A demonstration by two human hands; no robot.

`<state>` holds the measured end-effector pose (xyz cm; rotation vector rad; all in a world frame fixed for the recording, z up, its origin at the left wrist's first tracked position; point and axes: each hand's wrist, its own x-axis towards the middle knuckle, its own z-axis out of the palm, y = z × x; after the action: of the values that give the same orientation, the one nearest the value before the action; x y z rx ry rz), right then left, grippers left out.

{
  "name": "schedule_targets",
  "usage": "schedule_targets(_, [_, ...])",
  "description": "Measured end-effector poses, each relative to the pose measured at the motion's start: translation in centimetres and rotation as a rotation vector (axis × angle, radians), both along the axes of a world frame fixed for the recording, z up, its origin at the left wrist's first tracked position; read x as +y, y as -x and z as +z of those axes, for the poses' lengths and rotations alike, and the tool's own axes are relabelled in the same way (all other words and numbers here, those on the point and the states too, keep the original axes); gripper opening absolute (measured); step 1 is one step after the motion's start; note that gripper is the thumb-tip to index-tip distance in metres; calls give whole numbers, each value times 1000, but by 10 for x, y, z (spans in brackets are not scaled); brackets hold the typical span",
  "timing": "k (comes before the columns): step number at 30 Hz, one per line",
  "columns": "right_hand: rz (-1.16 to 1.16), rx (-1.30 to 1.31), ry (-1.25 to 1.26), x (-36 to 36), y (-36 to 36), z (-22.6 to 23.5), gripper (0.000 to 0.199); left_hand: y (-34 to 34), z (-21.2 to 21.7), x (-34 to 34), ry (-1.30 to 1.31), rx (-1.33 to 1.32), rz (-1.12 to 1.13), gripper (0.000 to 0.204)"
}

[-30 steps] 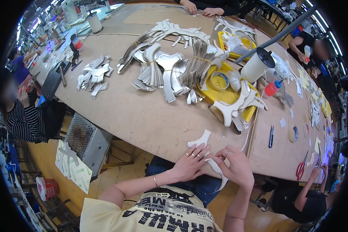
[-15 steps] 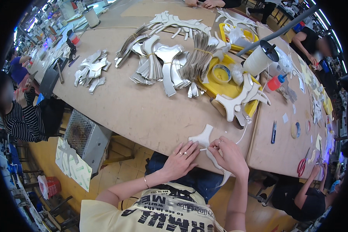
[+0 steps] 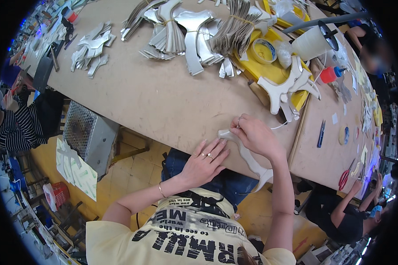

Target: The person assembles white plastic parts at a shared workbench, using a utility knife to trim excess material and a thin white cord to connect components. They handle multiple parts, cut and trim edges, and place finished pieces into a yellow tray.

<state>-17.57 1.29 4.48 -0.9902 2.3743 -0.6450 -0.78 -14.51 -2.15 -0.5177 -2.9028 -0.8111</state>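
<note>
My left hand (image 3: 205, 163) lies with its fingers stretched out at the table's near edge. Its fingertips rest against the end of a curved, branching white strip piece (image 3: 248, 158), which reaches over the edge toward my lap. Above that piece, my right hand (image 3: 253, 136) is closed in a pinch. A thin white cord (image 3: 280, 126) comes out beside the right hand and runs toward the yellow tray; the pinched end itself is hidden by the fingers.
Silvery and white cut pieces (image 3: 194, 37) lie in bundles at the back. A yellow tray (image 3: 276, 73) holds a tape roll (image 3: 263, 51) and more white pieces. A cord spool (image 3: 311, 43), a red bottle (image 3: 330, 75), a blue cutter (image 3: 321, 134) and red scissors (image 3: 344, 179) stand or lie right.
My right hand has lifted and moved away from the left hand, and the white piece has turned and shifted under it. The view has tilted, so the table's contents sit higher.
</note>
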Motion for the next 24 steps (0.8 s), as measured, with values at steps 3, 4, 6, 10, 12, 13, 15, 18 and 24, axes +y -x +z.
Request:
schedule_targets(3, [21,-14,6,-7,3,-1,16,-1,0,-2,-10,22,21,49])
schedule_targets(4, [27,-18,6,-10,3,-2,17,-1,0,-3,-9,16,33,49])
schedule_targets(6, [-15,-41,16,-14,2,-2,17,1,1,-4,-11,35,58,47])
schedule_targets(10, [-99,-81,16,-14,-5,-5,15,4,6,-10,-101,59,183,43])
schedule_targets(12, [-93,-83,24,-10,-8,-5,14,7,10,-14,-164,106,309,41])
schedule_targets(13, [-93,-81,40,-7,-11,-5,14,10,11,-17,-179,68,364,41])
schedule_targets(15, [-79,-51,80,-4,-12,-3,14,24,13,-21,-260,85,468,41])
schedule_targets(18, [-49,-11,123,-2,-14,0,14,38,18,-22,-273,54,493,37])
schedule_targets(24, [-33,-26,121,-1,-16,2,14,58,16,-18,-332,10,477,19])
